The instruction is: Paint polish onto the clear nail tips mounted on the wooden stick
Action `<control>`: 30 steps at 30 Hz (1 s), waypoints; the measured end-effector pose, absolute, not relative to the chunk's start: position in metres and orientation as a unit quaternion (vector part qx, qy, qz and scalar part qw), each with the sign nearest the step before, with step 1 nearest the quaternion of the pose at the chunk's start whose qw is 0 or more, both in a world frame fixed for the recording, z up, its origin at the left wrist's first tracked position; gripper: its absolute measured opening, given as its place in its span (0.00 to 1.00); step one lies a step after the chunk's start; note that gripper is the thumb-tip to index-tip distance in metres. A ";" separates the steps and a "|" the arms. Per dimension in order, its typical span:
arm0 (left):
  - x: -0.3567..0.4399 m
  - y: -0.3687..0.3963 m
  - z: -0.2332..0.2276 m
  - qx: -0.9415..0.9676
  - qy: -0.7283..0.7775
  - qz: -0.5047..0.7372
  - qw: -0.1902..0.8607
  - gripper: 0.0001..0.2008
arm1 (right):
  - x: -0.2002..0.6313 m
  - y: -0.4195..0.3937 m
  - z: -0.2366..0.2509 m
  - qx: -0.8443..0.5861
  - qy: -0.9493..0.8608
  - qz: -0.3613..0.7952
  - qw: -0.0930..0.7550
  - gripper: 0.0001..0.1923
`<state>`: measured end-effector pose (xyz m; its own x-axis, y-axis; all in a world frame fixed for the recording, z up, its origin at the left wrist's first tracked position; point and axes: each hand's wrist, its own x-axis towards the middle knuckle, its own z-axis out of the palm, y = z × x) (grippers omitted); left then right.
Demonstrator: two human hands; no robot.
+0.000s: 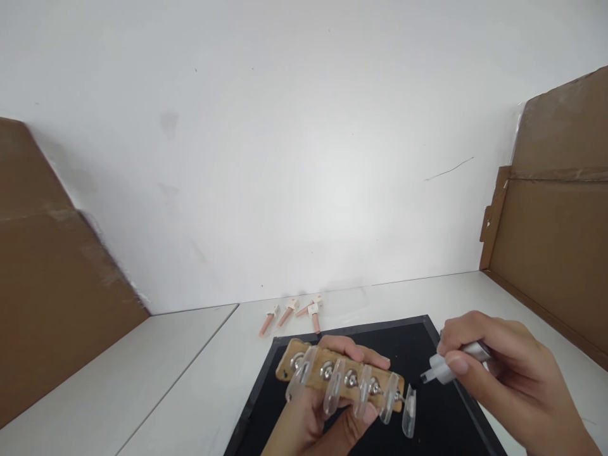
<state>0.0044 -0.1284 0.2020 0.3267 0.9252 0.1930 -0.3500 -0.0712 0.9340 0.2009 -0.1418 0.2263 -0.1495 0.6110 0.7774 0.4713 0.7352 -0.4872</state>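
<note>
Makeshift nail-art workstation — cardboard screens (555,240), practice tips (332,386).

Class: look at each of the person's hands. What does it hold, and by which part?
Left hand: tan wooden strip carrying clear false nail tips, gripped around its middle. Right hand: small white-and-silver brush tool, pinched along its handle, near the white end.

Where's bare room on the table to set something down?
Bare tabletop runs left of the black mat, up to the cardboard. More lies between the mat and the right cardboard. Crowded: the mat, under both hands, and by the pink pieces.
</note>
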 end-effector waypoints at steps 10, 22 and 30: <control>0.003 -0.110 0.184 0.463 0.129 0.408 0.776 0.15 | 0.211 -0.142 0.226 -0.363 -0.744 0.108 0.551 0.10; 0.031 -0.100 0.175 0.390 0.187 0.315 0.845 0.14 | 0.221 -0.103 0.204 -0.330 -0.456 0.524 0.639 0.16; 0.045 -0.090 0.162 0.408 0.219 0.323 0.826 0.18 | 0.228 -0.090 0.190 -0.273 -0.409 0.623 0.608 0.15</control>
